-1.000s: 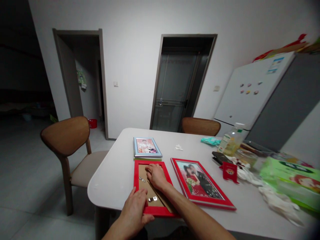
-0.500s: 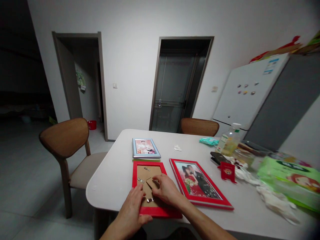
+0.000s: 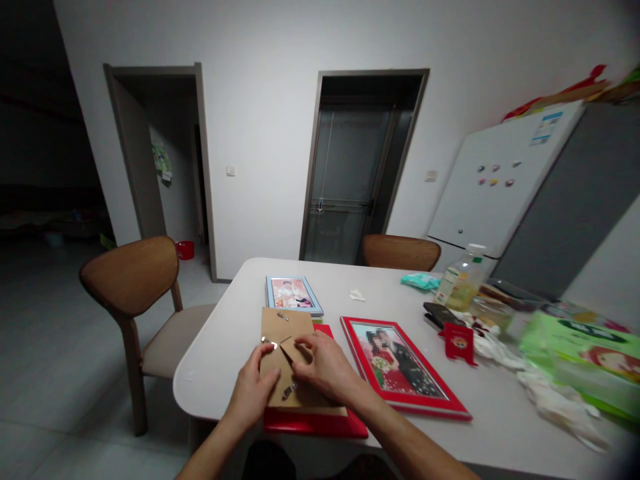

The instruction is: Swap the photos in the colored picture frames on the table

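A brown backing board (image 3: pixel 287 327) with metal clips is raised above a red frame (image 3: pixel 320 425) at the table's front edge. My left hand (image 3: pixel 256 383) grips the board's left edge, thumb on top. My right hand (image 3: pixel 323 367) pinches the stand flap in the middle of the board. Part of the red frame shows below and right of the board; the rest is hidden under it. To the right lies another red frame with a photo (image 3: pixel 400 363). Behind the board is a light blue framed photo (image 3: pixel 290 293).
On the white table (image 3: pixel 210 373) at the right are a bottle (image 3: pixel 457 280), a dark phone-like object (image 3: pixel 440 315), a red card (image 3: pixel 459 343), crumpled tissues (image 3: pixel 560 407) and a green tissue pack (image 3: pixel 583 353). Wooden chairs stand left (image 3: pixel 133 277) and behind (image 3: pixel 401 253).
The backing board has come up out of the red frame and shifted a little to the left and away. My left hand has moved left to its edge and closed on it.
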`<action>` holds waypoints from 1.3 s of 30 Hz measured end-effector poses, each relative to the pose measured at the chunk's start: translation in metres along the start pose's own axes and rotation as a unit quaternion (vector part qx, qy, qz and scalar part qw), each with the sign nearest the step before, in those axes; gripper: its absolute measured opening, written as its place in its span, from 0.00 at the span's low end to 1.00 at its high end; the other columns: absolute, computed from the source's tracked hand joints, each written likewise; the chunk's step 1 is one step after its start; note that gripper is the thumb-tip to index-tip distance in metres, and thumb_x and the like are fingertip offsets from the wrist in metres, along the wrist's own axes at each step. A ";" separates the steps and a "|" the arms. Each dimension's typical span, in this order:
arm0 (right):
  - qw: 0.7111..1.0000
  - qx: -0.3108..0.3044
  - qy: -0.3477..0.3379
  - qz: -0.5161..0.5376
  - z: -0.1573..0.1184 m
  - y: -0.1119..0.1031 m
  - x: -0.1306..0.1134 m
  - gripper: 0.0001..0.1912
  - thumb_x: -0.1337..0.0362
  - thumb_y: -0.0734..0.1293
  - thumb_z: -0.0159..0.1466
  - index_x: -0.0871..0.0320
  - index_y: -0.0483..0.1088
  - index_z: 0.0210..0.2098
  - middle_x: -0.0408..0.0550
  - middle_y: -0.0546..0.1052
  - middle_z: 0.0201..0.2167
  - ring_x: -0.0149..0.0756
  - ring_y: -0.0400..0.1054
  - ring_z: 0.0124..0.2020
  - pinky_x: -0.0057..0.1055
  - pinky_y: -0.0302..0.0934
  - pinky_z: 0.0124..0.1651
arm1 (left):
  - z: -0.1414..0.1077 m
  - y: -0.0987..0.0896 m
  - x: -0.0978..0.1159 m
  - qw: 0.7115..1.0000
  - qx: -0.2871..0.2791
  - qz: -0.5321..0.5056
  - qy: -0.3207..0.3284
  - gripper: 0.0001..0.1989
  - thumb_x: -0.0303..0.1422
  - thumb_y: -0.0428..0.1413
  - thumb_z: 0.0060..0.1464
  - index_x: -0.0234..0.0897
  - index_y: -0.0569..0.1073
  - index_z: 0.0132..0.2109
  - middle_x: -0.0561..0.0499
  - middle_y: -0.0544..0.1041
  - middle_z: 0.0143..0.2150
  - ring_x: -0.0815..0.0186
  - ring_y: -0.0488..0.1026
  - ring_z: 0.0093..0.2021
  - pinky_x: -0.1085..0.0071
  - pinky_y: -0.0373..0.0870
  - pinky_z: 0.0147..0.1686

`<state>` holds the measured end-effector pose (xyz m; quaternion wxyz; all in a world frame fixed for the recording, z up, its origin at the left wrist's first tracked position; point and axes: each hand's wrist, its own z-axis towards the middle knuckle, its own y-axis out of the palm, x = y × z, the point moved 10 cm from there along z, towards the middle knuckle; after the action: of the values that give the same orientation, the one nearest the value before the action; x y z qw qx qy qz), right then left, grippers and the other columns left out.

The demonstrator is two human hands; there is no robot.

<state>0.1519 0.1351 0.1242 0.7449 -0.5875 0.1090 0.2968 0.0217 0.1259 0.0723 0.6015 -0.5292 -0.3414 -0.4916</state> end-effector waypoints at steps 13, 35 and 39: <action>0.984 -0.015 0.118 -0.134 -0.007 0.011 0.104 0.20 0.65 0.59 0.52 0.63 0.64 0.44 0.56 0.70 0.38 0.40 0.64 0.39 0.29 0.54 0.39 | 0.001 -0.107 -0.071 0.987 0.031 -0.055 -0.150 0.23 0.40 0.53 0.38 0.35 0.62 0.43 0.52 0.74 0.32 0.64 0.73 0.27 0.70 0.69 0.27; 0.784 0.047 0.245 0.568 -0.018 0.003 0.097 0.41 0.72 0.61 0.44 0.57 0.44 0.57 0.46 0.75 0.29 0.32 0.67 0.22 0.28 0.61 0.26 | -0.015 0.073 0.062 0.969 -0.070 0.170 0.166 0.27 0.30 0.57 0.39 0.36 0.63 0.50 0.42 0.59 0.57 0.56 0.56 0.55 0.58 0.56 0.52; 0.815 0.048 0.230 0.530 -0.015 0.002 0.101 0.38 0.68 0.64 0.45 0.58 0.49 0.55 0.44 0.74 0.25 0.29 0.64 0.18 0.26 0.59 0.23 | -0.020 0.092 0.085 0.951 -0.069 0.196 0.229 0.23 0.25 0.54 0.40 0.34 0.63 0.48 0.41 0.63 0.53 0.57 0.59 0.53 0.58 0.57 0.52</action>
<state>0.2348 0.1529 0.0669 0.4527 -0.4534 0.5859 0.4962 0.1313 0.0831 0.1202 0.7103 -0.4993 -0.0495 -0.4937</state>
